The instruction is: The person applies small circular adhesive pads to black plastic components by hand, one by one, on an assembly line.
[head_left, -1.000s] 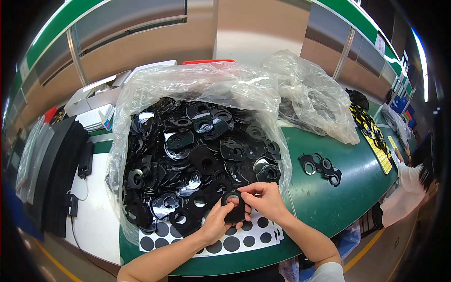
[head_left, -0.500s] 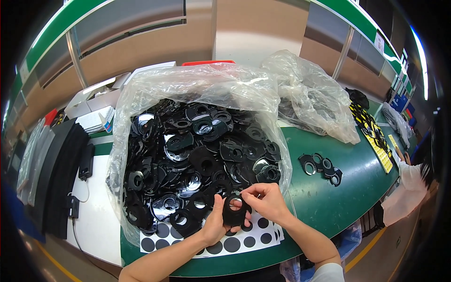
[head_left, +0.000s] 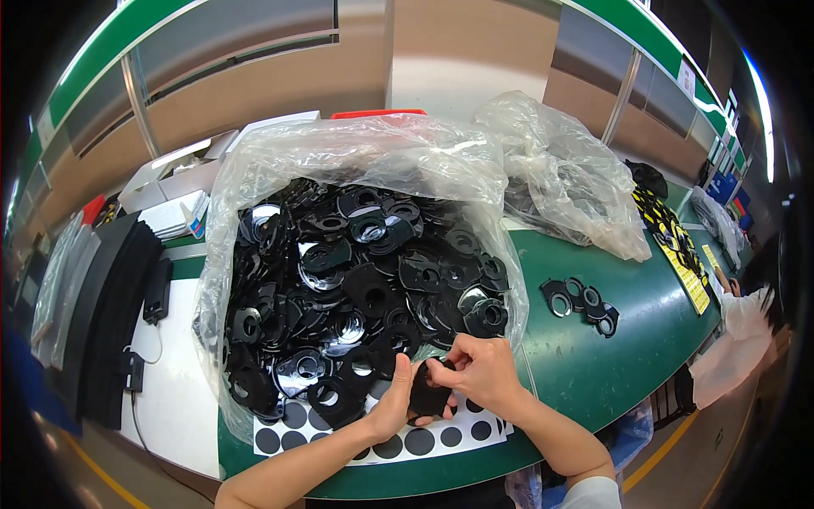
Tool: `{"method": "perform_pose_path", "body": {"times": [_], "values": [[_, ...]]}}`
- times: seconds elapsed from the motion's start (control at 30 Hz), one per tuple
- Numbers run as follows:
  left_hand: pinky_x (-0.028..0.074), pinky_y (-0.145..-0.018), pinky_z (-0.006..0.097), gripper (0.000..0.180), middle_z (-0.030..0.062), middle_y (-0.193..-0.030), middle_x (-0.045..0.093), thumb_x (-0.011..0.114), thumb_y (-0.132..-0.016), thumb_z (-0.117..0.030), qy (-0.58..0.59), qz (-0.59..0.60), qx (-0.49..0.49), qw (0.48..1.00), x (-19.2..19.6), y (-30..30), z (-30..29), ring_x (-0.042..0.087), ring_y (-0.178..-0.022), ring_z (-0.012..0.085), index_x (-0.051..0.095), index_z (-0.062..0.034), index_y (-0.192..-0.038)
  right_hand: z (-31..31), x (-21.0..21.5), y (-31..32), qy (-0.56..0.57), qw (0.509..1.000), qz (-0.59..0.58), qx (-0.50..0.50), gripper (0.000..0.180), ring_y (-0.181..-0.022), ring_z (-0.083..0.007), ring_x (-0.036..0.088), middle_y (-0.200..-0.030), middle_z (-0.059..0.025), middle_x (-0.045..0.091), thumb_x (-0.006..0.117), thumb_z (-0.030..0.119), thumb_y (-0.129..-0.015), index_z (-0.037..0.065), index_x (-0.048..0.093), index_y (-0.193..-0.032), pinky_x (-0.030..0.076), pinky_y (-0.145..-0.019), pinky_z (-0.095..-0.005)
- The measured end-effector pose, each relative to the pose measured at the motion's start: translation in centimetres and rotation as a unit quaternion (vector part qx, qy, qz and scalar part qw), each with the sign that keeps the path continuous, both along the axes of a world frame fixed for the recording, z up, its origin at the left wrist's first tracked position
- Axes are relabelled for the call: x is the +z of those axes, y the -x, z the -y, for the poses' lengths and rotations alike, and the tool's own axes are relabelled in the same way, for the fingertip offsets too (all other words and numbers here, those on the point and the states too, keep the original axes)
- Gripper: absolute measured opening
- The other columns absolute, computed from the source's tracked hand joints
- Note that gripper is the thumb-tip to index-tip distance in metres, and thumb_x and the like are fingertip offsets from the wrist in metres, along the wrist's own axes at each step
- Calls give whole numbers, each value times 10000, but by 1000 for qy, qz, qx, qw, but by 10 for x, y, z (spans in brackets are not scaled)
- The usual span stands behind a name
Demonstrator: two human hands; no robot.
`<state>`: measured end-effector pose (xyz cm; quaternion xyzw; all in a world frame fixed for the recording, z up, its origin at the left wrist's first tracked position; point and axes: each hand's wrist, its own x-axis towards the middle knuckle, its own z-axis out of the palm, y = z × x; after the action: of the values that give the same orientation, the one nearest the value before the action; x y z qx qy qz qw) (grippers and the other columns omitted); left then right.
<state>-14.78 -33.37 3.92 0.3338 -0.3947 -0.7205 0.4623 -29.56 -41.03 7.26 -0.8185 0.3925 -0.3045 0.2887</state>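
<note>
Holding: left hand [head_left: 393, 409], thumb raised, fingers curled beneath a black part [head_left: 431, 397] above the tabletop's [head_left: 585, 373] front edge.
Right hand [head_left: 485, 371]: bent inward, fingers pinching the part's upper end.
Clear bag [head_left: 339, 140]: open, heaped with black holed pieces [head_left: 370, 288].
Second bag [head_left: 564, 174]: crumpled, dark contents.

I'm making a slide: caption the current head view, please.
Left hand holding a black part, right hand touching it, above a dotted sheet, before a clear bag of similar parts.

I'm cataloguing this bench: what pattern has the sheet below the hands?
The sheet is white with dark round dots; head view.
</note>
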Motion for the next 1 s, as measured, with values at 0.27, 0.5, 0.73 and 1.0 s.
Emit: {"method": "perform_pose_path", "body": {"times": [0.27,0.5,0.73,1.0], "values": [[331,-470,225,932,151,-908,590,34,-737,-830,-28,43,-10,999,3,-5,0,598,-752,182,425,-52,-1069,-2,11,4,98,990,-99,29,495,-453,-220,566,-508,-53,548,771,481,-598,51,525,-616,429,-426,-327],[336,-484,232,891,144,-875,584,22,-782,-791,-132,-65,-18,989,11,-12,2,593,-736,190,441,-53,-1052,9,21,19,-18,988,-96,118,393,-545,-217,609,-612,-66,607,771,366,-678,20,613,-779,462,-500,-315],[323,-473,226,870,170,-875,588,30,-786,-790,-128,-66,-20,989,11,-13,1,594,-709,199,432,-56,-1024,8,19,19,-32,990,-31,131,216,-543,-249,628,-634,-126,640,674,189,-794,-18,622,-767,477,-526,-321],[312,-448,226,834,188,-846,597,42,-812,-770,-117,-39,2,992,10,-12,3,604,-677,216,426,-53,-998,5,6,9,107,987,-92,74,178,-556,-234,602,-630,-123,610,607,150,-842,-12,619,-768,451,-523,-317]]}}
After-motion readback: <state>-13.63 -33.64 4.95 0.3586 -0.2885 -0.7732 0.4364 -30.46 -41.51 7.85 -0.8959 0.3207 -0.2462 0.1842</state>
